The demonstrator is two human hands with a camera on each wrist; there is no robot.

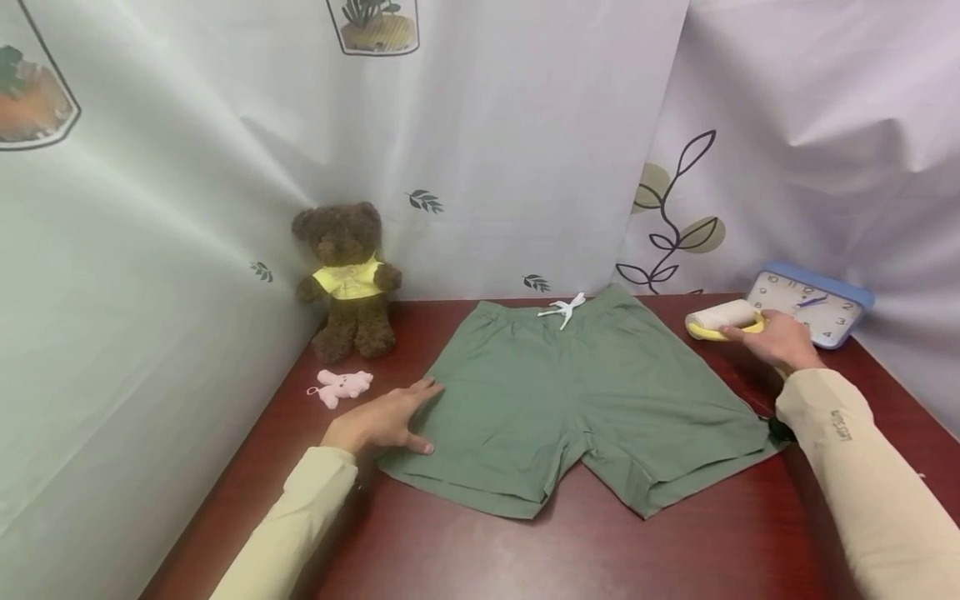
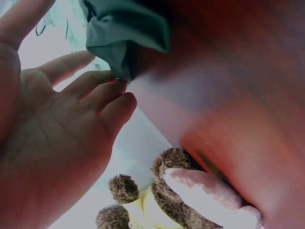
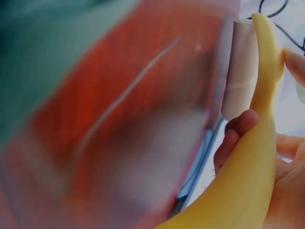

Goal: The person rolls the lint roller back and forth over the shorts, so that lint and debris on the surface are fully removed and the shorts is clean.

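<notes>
Green shorts (image 1: pixel 517 392) lie spread on the table, waistband away from me and white drawstring (image 1: pixel 566 308) tied in a bow. On their left leg rests my left hand (image 1: pixel 390 417), thumb and fingers spread apart. The left wrist view shows this hand's palm (image 2: pixel 52 119) beside a fold of green cloth (image 2: pixel 126 33). Beyond the shorts' right side, my right hand (image 1: pixel 780 340) grips a lint roller by its yellow handle (image 3: pixel 243 162). Its pale roll (image 1: pixel 722 317) points left, alongside the curved yellow arm.
A blue-framed clock (image 1: pixel 855 293) leans at the back right, behind my right hand. At the back left sits a brown teddy bear (image 1: pixel 352 321) in a yellow shirt, with a small pink plush (image 1: pixel 345 386) in front. Printed curtains (image 1: pixel 510 150) enclose the dark red table (image 1: pixel 600 550).
</notes>
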